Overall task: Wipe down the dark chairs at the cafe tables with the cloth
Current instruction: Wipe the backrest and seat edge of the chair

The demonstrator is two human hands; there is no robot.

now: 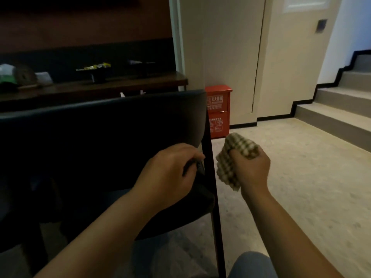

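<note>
Beside the dark chair (104, 127), left hand (170, 171) fingers curl round its frame, right hand (250, 169) fingers grip the cloth (230, 157)

Green-and-cream checked cloth (233, 157); chair (100, 133) black, perhaps navy in the dim light; red cabinet (217, 111).

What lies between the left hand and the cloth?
In the head view, the chair's dark upright post stands between the left hand and the cloth.

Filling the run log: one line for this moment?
left hand: grips chair frame | right hand: holds cloth beside chair | wiping: no contact
</note>
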